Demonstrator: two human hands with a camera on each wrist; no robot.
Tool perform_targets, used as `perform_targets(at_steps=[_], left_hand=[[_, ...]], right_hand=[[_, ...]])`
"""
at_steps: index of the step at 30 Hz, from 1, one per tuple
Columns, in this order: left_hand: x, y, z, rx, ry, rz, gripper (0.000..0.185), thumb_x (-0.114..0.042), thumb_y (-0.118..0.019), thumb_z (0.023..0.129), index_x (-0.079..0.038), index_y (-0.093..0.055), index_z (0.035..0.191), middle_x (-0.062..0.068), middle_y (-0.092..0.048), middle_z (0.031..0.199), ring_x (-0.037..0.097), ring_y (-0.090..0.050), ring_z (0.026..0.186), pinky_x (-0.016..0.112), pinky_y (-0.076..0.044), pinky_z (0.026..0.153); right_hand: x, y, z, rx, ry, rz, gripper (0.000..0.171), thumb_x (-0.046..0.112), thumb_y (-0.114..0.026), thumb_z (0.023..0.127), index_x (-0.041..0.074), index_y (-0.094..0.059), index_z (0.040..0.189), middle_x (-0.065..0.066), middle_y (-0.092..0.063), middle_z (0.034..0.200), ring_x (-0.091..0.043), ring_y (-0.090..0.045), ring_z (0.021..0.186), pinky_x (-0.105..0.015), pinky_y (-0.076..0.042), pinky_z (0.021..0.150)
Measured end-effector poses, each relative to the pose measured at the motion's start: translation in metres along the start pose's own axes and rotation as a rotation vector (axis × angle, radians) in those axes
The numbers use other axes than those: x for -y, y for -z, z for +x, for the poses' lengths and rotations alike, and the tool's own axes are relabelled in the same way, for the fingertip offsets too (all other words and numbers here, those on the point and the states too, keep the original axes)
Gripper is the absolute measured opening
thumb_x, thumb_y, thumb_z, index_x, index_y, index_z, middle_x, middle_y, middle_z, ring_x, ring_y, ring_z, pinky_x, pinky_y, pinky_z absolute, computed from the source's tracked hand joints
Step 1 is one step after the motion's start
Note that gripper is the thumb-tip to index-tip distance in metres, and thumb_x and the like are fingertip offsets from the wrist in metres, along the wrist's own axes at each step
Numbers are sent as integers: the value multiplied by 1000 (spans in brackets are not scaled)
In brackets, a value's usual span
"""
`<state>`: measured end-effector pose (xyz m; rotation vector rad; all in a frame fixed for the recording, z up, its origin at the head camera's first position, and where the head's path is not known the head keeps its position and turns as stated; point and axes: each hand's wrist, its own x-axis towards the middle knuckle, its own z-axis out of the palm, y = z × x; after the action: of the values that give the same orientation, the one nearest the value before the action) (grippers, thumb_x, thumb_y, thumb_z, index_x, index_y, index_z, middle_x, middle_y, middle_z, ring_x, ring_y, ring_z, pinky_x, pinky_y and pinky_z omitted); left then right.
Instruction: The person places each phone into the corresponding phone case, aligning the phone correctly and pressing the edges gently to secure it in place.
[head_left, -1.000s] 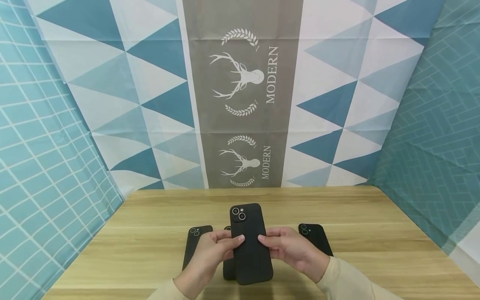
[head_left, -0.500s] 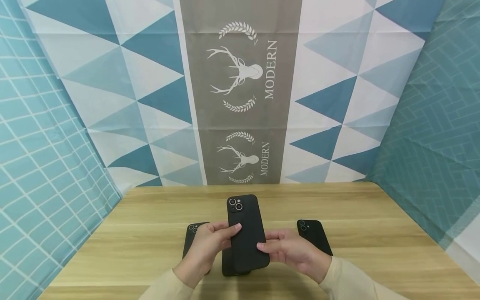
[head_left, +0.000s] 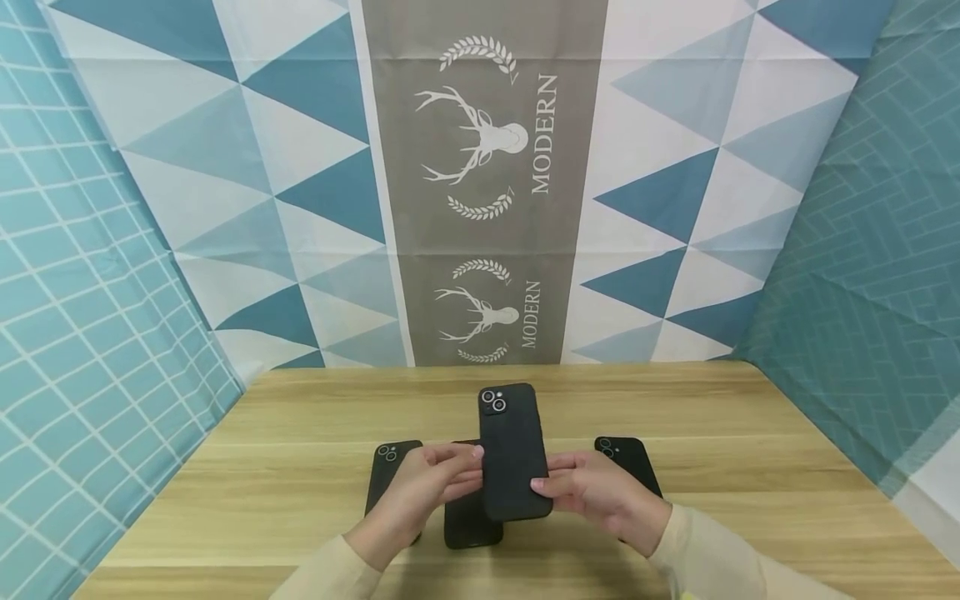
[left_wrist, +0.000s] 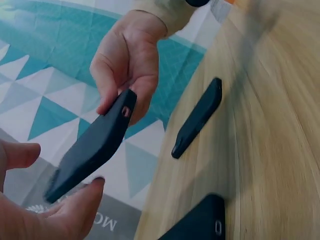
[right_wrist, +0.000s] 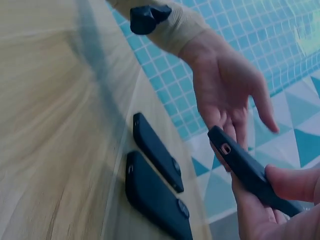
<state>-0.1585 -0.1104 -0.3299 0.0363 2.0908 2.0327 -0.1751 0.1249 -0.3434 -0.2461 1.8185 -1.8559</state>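
A black smartphone with two ringed camera lenses is held up over the wooden table, its back towards the head camera. My right hand pinches its lower right edge, thumb on the back and fingers behind. At its left side is my left hand, fingertips by the edge. In the left wrist view, the left thumb stands away from the phone, with the fingers spread below it. Under the held phone lies another black phone, partly covered by it and the left hand.
Two more black phones lie on the table: a left phone, partly behind the left hand, and a right phone, partly behind the right hand. A patterned cloth hangs at the table's back edge. Tiled cloths flank both sides.
The held phone has moved slightly up, then to the right, uncovering more of the phone beneath. My left thumb has slipped off its back to the edge; the right hand keeps its pinch.
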Motion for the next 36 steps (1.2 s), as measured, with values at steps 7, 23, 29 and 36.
perform_targets(at_steps=[7, 23, 29, 36], left_hand=[[-5, 22, -9, -96, -67, -133, 53, -28, -49, 99, 13, -46, 132, 27, -59, 129, 18, -67, 108, 28, -54, 95], [4, 43, -20, -180, 3, -89, 60, -37, -50, 97, 14, -49, 129, 26, -62, 126, 20, -67, 108, 34, -54, 97], [6, 41, -19, -149, -7, -102, 62, -37, -51, 97, 14, -47, 130, 28, -59, 129, 22, -67, 109, 32, -54, 96], [10, 42, -20, -125, -15, -99, 56, -29, -42, 99, 15, -42, 133, 29, -56, 132, 30, -62, 118, 34, -53, 98]], right_hand=[[-16, 19, -5, -55, -48, -18, 43, 7, -66, 88, -16, -55, 123, -17, -69, 116, -15, -69, 99, -32, -56, 91], [-41, 35, -8, -134, -107, -69, 38, 3, -66, 87, -18, -58, 117, -19, -71, 108, -16, -72, 93, -32, -59, 83], [-39, 32, -10, -200, -158, -112, 43, 12, -61, 93, -22, -51, 118, -22, -67, 112, -18, -68, 96, -36, -57, 88], [-32, 33, -16, -245, -171, -120, 57, 18, -57, 96, -26, -40, 126, -34, -55, 126, -33, -64, 111, -45, -53, 95]])
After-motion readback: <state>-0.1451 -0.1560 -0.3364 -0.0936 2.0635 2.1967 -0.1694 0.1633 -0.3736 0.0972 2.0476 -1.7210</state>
